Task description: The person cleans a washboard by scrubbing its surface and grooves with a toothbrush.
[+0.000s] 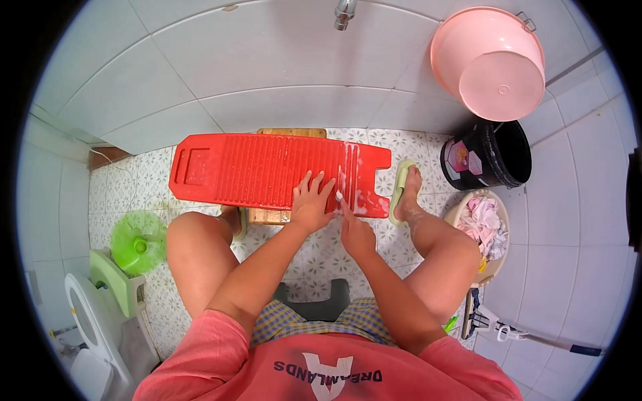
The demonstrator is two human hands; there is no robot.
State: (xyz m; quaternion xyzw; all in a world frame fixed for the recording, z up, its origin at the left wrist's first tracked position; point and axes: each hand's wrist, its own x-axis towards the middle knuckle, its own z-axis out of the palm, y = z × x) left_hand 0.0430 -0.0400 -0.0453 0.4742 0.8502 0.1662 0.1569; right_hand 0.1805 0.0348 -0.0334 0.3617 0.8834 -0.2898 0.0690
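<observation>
Red washboard (247, 170) lies flat across the centre of the frame, ribbed face up, on a wooden support (271, 216) that shows at its upper & lower edges; notched end points right. White foam (362, 200) streaks the board's R end. L hand (311, 204), centre, is open, palm down, fingers spread on the board's lower edge, not gripping anything. R hand (356, 230), just right & a bit lower, has its fingers closed round a slim white-tipped item (340, 196), tip at the foamy part; rest hidden, can't tell exactly what it is. Knees are apart either side, lower L & R of centre; light-green slipper (400, 187) on the R foot, next to the board's notched end. Upper R: pink basin (501, 87) against the wall, bottom showing, w/ black bucket (473, 160) below. Under that, mid-R, a beige tub (497, 271) w/ pink & white laundry (483, 224). Metal tap (344, 15) top centre; translucent green round thing (139, 244) on the tiled floor (307, 257), mid-L.
</observation>
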